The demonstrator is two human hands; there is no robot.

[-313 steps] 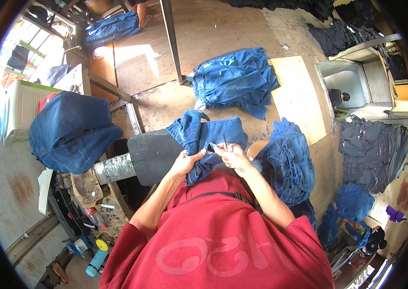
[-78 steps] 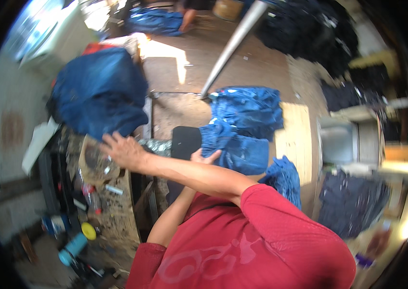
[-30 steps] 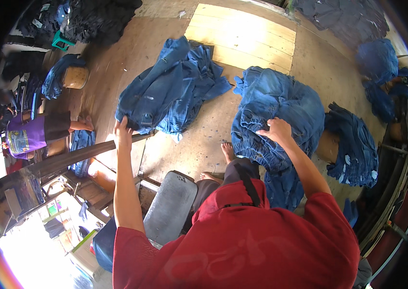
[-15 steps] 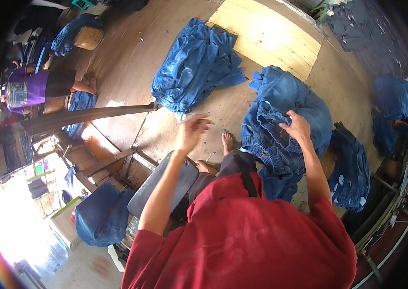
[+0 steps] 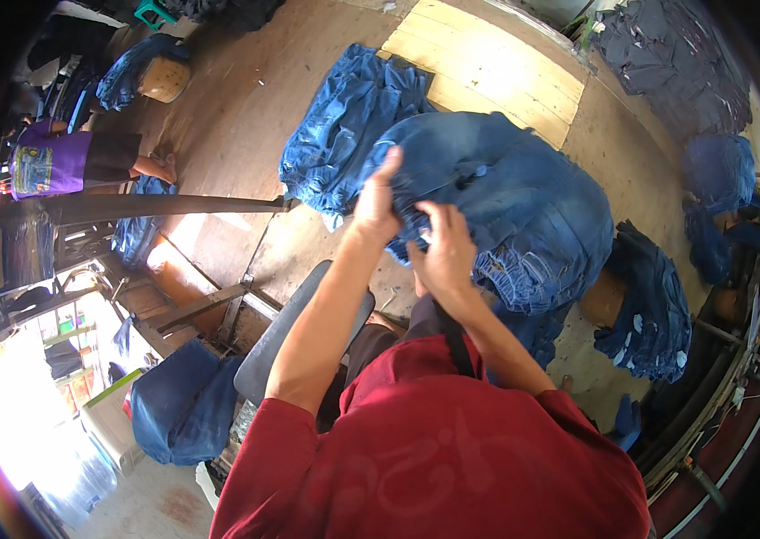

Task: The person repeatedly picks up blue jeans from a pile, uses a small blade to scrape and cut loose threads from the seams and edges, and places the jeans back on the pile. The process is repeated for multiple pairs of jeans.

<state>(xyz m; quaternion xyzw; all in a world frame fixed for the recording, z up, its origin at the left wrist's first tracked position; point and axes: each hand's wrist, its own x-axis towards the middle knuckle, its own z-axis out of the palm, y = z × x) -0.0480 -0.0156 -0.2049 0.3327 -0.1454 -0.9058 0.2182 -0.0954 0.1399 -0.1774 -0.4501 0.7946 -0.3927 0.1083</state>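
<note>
A pair of blue jeans (image 5: 478, 166) is drawn out leftward over a heap in front of me, its left part overlapping a neighbouring pile. At its left edge, my left hand (image 5: 378, 205) is closed on the denim, one digit straight along the cloth and the other fingers mostly hidden. My right hand (image 5: 445, 250) pinches a bunched edge of the same jeans between thumb and fingers, close beside the left. Below the drawn-out cloth, the gathered waistband (image 5: 519, 278) of a garment in the heap shows.
Another jeans pile (image 5: 335, 135) lies ahead on the wooden floor. Denim hangs over a stool (image 5: 645, 310) at right. A grey board (image 5: 285, 337) and folded denim (image 5: 184, 404) sit at my left. A dark beam (image 5: 146, 208) juts in. One person in purple (image 5: 52, 166) stands far left.
The jeans have been pulled left and spread over the heap. My right hand moved left with them, and my left hand went from free air onto the cloth.
</note>
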